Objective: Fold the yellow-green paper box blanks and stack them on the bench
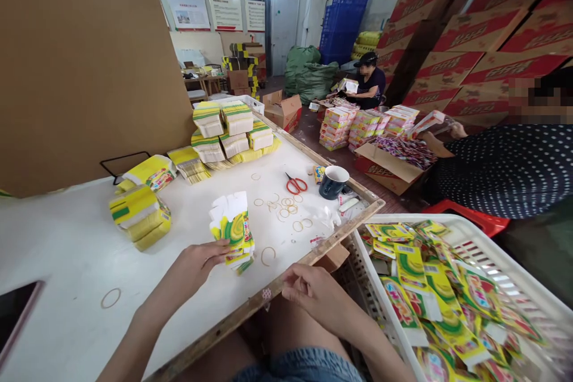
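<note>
My left hand (208, 256) is closed on the left side of a small loose stack of flat yellow printed cartons (239, 233) on the white table. White flaps fan out at the stack's far end. My right hand (307, 289) is at the table's front edge, above my lap, its fingers curled inward; whatever may be in them is hidden. Between the hands, close to the cartons, lies a rubber band (268, 256). More rubber bands (286, 208) are scattered farther back, beside red-handled scissors (295, 184).
Bundled cartons (141, 215) stand at left, with more piled bundles (224, 131) behind. A dark mug (333, 182) is near the right edge. At my right, a white basket (452, 221) holds loose yellow cartons. A phone-like device (18, 316) lies far left. Two people work beyond.
</note>
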Demonstrator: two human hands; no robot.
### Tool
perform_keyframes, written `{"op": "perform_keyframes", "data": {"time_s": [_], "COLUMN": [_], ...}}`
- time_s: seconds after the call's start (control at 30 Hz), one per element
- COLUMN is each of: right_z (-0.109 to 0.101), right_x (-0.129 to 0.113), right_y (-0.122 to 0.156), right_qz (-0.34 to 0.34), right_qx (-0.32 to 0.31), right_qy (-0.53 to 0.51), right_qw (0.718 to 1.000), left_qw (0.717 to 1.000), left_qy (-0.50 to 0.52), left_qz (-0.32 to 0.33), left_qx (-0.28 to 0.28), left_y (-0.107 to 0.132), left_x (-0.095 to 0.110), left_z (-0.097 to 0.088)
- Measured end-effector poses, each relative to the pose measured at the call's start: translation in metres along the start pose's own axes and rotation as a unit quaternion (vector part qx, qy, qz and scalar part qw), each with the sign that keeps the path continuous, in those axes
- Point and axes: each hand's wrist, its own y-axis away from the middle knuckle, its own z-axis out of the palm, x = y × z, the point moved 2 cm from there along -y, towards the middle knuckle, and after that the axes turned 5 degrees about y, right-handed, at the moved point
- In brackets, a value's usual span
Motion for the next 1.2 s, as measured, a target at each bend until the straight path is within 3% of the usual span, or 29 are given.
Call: {"op": "perform_keyframes", "data": {"time_s": [0.13, 0.2, 0.27, 0.37, 0.43, 0.5, 0.57, 0.6, 0.7, 0.77, 0.83, 0.97, 1.1, 1.2], "right_z": [0.010, 0.014, 0.016, 0.015, 0.015, 0.019, 0.026, 0.030, 0.042, 0.048, 0.051, 0.053, 0.052, 0.051], "right_x": [-0.002, -0.005, -0.009, -0.012, -0.012, -0.011, -0.011, -0.012, -0.013, -0.014, -0.013, -0.012, -0.020, -0.026], "right_y": [-0.003, -0.007, -0.012, -0.018, -0.019, -0.018, -0.016, -0.015, -0.013, -0.012, -0.012, -0.010, -0.007, -0.007], "right_qz": [0.001, 0.007, 0.024, 0.049, 0.057, 0.057, 0.053, 0.051, 0.055, 0.063, 0.070, 0.063, -0.001, -0.038], "right_qx": [0.039, 0.051, 0.063, 0.089, 0.098, 0.108, 0.107, 0.097, 0.055, 0.042, 0.037, 0.048, 0.051, 0.026], "right_qy": [-0.177, -0.282, -0.350, -0.381, -0.388, -0.395, -0.406, -0.412, -0.434, -0.455, -0.473, -0.474, -0.454, -0.448], "right_qw": [0.984, 0.958, 0.934, 0.919, 0.915, 0.911, 0.906, 0.905, 0.898, 0.887, 0.878, 0.877, 0.889, 0.893], "left_qw": [0.990, 0.975, 0.965, 0.957, 0.957, 0.948, 0.911, 0.882, 0.775, 0.710, 0.667, 0.637, 0.624, 0.614], "left_qy": [-0.016, -0.014, -0.002, 0.034, 0.087, 0.174, 0.307, 0.384, 0.593, 0.674, 0.717, 0.743, 0.748, 0.763], "left_qz": [0.025, 0.106, 0.224, 0.277, 0.247, 0.161, 0.039, -0.016, -0.141, -0.186, -0.199, -0.203, -0.218, -0.201], "left_qx": [0.140, 0.195, 0.136, 0.078, 0.128, 0.213, 0.273, 0.274, 0.168, 0.082, 0.042, 0.034, 0.057, 0.034], "left_y": [0.017, 0.033, 0.047, 0.058, 0.060, 0.059, 0.056, 0.054, 0.048, 0.046, 0.046, 0.044, 0.041, 0.041], "left_x": [0.014, 0.029, 0.046, 0.063, 0.070, 0.073, 0.072, 0.070, 0.065, 0.062, 0.061, 0.064, 0.071, 0.076], "left_z": [0.002, 0.012, 0.028, 0.046, 0.049, 0.047, 0.046, 0.047, 0.055, 0.060, 0.062, 0.060, 0.063, 0.064]}}
